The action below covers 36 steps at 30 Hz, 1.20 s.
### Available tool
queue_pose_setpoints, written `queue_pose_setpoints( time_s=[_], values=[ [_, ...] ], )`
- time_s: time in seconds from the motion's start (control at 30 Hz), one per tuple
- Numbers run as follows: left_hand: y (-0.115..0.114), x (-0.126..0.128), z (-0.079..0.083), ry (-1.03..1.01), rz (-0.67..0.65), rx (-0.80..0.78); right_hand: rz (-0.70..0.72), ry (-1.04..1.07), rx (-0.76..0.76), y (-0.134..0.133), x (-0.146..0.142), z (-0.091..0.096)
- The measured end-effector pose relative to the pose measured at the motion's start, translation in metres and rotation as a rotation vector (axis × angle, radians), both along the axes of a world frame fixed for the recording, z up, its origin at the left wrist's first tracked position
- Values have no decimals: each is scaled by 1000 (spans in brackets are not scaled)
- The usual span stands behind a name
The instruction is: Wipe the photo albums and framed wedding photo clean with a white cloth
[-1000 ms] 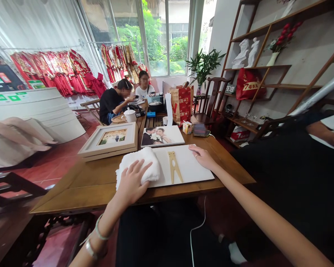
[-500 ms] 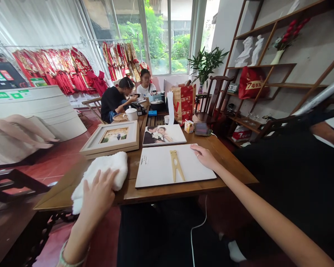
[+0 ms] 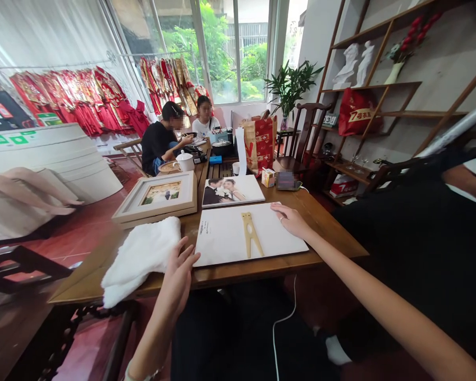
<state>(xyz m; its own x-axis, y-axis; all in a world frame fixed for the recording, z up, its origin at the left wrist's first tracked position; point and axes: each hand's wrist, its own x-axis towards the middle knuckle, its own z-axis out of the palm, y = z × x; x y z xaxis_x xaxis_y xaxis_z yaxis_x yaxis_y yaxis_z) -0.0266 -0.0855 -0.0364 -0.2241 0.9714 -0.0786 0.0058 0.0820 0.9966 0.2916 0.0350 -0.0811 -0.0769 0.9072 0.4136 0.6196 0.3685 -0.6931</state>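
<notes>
My left grip (image 3: 181, 263) and right grip (image 3: 291, 220) lie spread at 2 sides of the board (image 3: 222, 233), by the front edge of the desk (image 3: 317, 214); even pressure should steady it beneath the tool (image 3: 250, 236).

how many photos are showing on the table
2: a framed photo beyond the white towel, and a couple's photo just beyond the white board. Any photo on the board's underside would be hidden.
</notes>
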Motion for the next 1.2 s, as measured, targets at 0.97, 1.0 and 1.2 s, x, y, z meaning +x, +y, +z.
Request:
queue_pose_setpoints(
  time_s=[0.97,1.0,1.2],
  values=[
    [-14,25,100,-268,-177,46,350,-293,-9,-128,-69,100],
    [-16,27,103,-258,-188,52,289,-316,13,-136,-75,98],
    [-20,40,122,-262,-331,129,114,-338,376,-135,-83,78]
  ],
)
